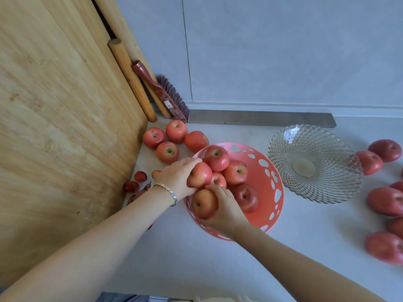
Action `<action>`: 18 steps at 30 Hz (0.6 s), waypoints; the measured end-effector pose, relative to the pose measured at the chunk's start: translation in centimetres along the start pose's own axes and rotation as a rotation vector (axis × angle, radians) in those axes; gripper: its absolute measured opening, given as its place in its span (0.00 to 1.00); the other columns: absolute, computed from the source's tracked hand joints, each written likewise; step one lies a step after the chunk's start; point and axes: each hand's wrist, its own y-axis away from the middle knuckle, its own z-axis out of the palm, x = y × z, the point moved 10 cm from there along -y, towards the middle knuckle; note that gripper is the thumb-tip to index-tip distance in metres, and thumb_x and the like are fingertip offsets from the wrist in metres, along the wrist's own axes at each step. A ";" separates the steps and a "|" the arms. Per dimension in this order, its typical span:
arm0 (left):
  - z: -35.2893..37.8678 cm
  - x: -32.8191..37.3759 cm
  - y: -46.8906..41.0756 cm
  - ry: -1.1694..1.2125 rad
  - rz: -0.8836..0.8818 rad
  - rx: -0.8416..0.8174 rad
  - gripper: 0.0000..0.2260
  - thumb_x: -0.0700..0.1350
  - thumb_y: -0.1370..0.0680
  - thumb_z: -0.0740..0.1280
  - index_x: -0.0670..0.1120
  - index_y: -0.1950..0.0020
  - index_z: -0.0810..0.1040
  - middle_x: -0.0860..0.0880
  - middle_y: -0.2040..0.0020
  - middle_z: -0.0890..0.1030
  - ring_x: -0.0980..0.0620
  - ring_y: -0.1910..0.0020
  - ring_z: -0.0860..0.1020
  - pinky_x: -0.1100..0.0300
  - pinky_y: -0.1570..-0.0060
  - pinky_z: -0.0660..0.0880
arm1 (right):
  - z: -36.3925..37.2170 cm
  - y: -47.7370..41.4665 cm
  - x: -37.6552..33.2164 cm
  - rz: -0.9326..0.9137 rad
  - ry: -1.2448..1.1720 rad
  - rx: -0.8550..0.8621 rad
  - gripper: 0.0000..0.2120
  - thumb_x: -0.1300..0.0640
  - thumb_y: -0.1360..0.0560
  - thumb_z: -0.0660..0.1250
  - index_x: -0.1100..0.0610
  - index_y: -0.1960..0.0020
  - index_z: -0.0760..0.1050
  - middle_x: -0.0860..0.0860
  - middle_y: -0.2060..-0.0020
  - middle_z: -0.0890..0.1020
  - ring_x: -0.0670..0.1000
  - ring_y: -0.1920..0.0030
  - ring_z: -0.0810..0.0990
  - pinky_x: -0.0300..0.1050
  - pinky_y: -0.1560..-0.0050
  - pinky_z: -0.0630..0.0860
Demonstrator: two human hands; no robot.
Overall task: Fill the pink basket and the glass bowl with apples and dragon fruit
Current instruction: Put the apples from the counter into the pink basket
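Note:
The pink basket [269,171] with oval holes sits in the middle of the counter and holds several red apples [236,172]. My left hand [177,176] grips one apple [199,174] at the basket's left rim. Just below it my right hand [226,211] holds another apple [205,203] over the near rim. The glass bowl [314,163] stands to the right of the basket with nothing in it. More apples [168,152] lie in a group behind and left of the basket. A dragon fruit [136,196] is partly hidden under my left forearm.
Several apples [386,201] lie along the right edge of the counter. Small red fruits [140,176] sit by the wooden board [65,127] on the left. A brush [165,95] and rolling pins [133,80] lean in the back corner.

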 end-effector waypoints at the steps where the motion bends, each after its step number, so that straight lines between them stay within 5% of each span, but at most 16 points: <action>1: 0.0 -0.1 -0.3 -0.004 0.001 -0.015 0.35 0.47 0.35 0.73 0.54 0.31 0.64 0.52 0.32 0.70 0.47 0.38 0.72 0.50 0.43 0.73 | 0.4 -0.1 0.1 0.024 0.002 0.003 0.35 0.48 0.41 0.75 0.48 0.36 0.66 0.47 0.40 0.68 0.51 0.42 0.71 0.45 0.40 0.71; 4: -0.2 0.1 -0.9 -0.028 0.050 -0.013 0.34 0.45 0.36 0.73 0.54 0.32 0.66 0.51 0.33 0.71 0.46 0.39 0.74 0.51 0.45 0.74 | 0.9 -0.5 0.4 0.054 0.084 0.007 0.38 0.48 0.39 0.74 0.51 0.33 0.62 0.51 0.37 0.67 0.56 0.42 0.74 0.53 0.43 0.74; 9: 0.3 0.2 -1.1 0.018 0.082 -0.022 0.33 0.41 0.35 0.73 0.54 0.33 0.66 0.52 0.32 0.69 0.45 0.40 0.73 0.48 0.45 0.75 | 1.0 -0.7 0.9 0.040 0.146 -0.076 0.36 0.48 0.38 0.75 0.51 0.34 0.65 0.51 0.37 0.70 0.52 0.37 0.68 0.43 0.37 0.68; 14: 0.6 -0.3 -1.1 0.141 0.110 -0.062 0.34 0.36 0.34 0.70 0.52 0.30 0.65 0.49 0.29 0.67 0.48 0.32 0.68 0.53 0.34 0.68 | 0.2 -1.4 0.7 0.132 0.250 -0.041 0.32 0.36 0.37 0.67 0.49 0.38 0.69 0.51 0.40 0.72 0.55 0.40 0.68 0.48 0.39 0.67; 18: 0.4 -0.3 -1.2 0.180 0.120 -0.081 0.34 0.35 0.34 0.70 0.51 0.30 0.65 0.48 0.29 0.67 0.50 0.31 0.66 0.59 0.32 0.64 | 0.1 -2.0 1.2 0.316 0.413 0.003 0.40 0.29 0.39 0.63 0.55 0.36 0.64 0.52 0.44 0.76 0.56 0.42 0.68 0.50 0.43 0.66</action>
